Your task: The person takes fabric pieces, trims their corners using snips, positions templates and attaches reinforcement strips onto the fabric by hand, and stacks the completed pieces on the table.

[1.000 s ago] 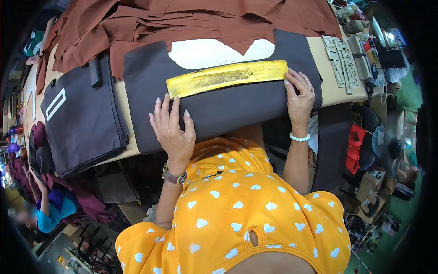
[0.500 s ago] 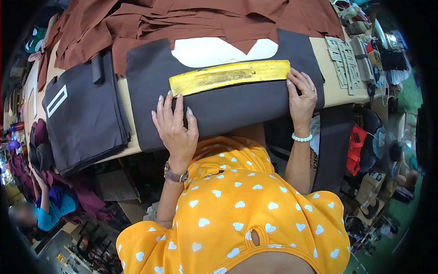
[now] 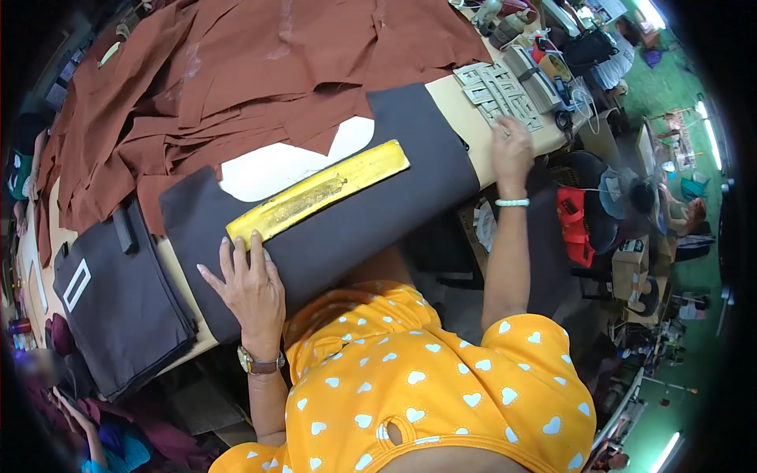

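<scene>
My left hand [image 3: 251, 290] has its fingers spread, the tips resting on the lower left end of a yellow curved template [image 3: 311, 195] with a worn dark patch. That template lies slantwise on folded dark fabric [image 3: 363, 229] at the table's front. My right hand [image 3: 514, 154] is off the template, at the near edge of the pale grey slotted templates [image 3: 498, 91] on the right. Its fingers look bent and slightly smeared; whether they grip anything is unclear. Behind the yellow template, a white piece [image 3: 268, 169] shows between brown cloth and dark fabric.
Wrinkled brown cloth [image 3: 260, 63] covers the back of the table. On the left lies a dark fabric stack [image 3: 130, 307] bearing a white rectangular frame [image 3: 77, 284] and a dark block [image 3: 124, 230]. A red bag [image 3: 575, 227] hangs at right. Another person's arm [image 3: 79, 422] shows at lower left.
My right hand has let go of the yellow template's right end and moved right to the slotted templates. My left hand stays at the left end. The view has turned toward the right.
</scene>
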A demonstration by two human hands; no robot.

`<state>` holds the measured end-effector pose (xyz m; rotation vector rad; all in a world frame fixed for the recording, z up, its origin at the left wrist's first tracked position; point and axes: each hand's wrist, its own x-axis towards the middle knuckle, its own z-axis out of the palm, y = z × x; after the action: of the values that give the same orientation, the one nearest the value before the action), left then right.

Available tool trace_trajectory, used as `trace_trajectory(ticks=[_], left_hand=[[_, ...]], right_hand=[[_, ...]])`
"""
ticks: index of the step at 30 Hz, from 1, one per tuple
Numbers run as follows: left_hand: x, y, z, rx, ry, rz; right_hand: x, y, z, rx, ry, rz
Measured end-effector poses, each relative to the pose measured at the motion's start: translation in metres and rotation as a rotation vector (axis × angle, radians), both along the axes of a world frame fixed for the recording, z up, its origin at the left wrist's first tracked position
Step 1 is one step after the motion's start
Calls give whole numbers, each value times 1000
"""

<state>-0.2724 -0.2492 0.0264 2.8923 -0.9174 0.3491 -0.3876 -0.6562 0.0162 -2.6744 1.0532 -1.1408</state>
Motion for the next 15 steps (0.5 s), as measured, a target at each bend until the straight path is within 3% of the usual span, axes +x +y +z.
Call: trace_trajectory(ticks=[2, 5, 8, 12, 13, 15], left_hand=[[3, -2, 0, 6, -11, 1], [4, -3, -1, -11, -31, -3], [5, -3, 0, -12, -22, -18], [9, -4, 2, -57, -10, -67], [10, -5, 5, -84, 8, -83], [17, -6, 10, -138, -6, -137]], right_hand=[[-24, -20, 4, 37, 119, -210], [-54, -43, -11, 27, 117, -201], [-59, -40, -10, 197, 87, -203], [-64, -53, -10, 118, 201, -274], [-60, -48, -4, 66, 186, -323], [-51, -37, 3, -22, -32, -185]])
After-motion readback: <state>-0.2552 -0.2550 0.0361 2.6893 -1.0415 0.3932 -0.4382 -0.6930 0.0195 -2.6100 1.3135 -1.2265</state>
